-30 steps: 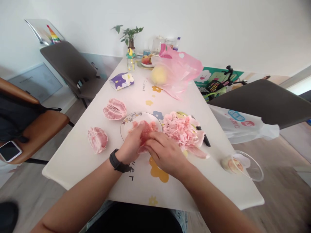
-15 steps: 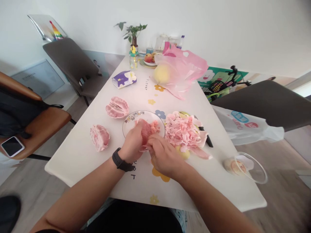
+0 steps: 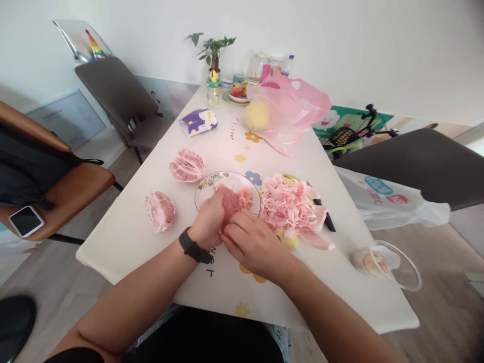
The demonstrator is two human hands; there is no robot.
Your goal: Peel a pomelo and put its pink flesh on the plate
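Both grips, your left hand [image 3: 206, 222] and right hand [image 3: 252, 246], are closed on pink pomelo flesh [image 3: 231, 201] over the plate [image 3: 227, 175], with a stripped membrane heap [image 3: 289, 209] done at 3 o'clock and two pomelo pieces [image 3: 187, 165] [image 3: 160, 210] left at 9 to 10 o'clock on the counter [image 3: 124, 247].

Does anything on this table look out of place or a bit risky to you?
Yes: the glass bowl at the right edge of the table sits tilted and seems to overhang that edge, with a pale round item against it. It looks as if it could slip off.
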